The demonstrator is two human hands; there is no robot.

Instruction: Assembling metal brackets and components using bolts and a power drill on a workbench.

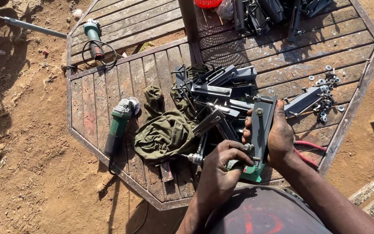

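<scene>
Bracket [262,125]: dark grey steel, bolted, upright in right hand [280,138], prob.

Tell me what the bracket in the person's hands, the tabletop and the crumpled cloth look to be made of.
Bracket, held by the right hand with the left hand at its lower bolt: looks like steel, dark grey paint, hard straight edges, bright bolts. Tabletop: weathered wooden slats with grain and gaps, in what looks like a rusty metal frame. Cloth: soft woven fabric, olive, deeply folded.
</scene>
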